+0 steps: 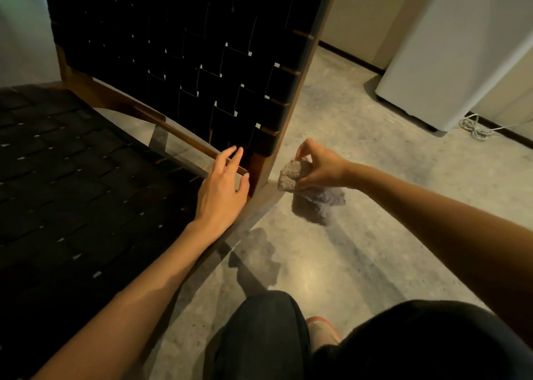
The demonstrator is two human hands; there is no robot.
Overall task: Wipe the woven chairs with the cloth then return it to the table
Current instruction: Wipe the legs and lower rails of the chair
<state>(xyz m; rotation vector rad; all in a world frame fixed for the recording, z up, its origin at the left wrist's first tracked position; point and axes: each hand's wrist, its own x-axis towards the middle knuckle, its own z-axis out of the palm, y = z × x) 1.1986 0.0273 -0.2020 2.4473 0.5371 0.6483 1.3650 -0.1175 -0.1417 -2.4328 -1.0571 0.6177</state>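
Grey concrete floor [360,249] runs back to a white appliance [461,47] at the wall. I have the woven chair [202,62] in close, dark strapping in a wooden frame. My left hand [222,186] lies at the backrest's lower corner, fingers [230,157] straight and slightly apart. My right hand [320,169] has its fingers clamped on the cloth [291,176], bunched just beside the chair's rear post, above the floor, a loose end drooping. I judge it light, soft and limp: a gathered fistful would press on the straps better than this fingertip pinch.
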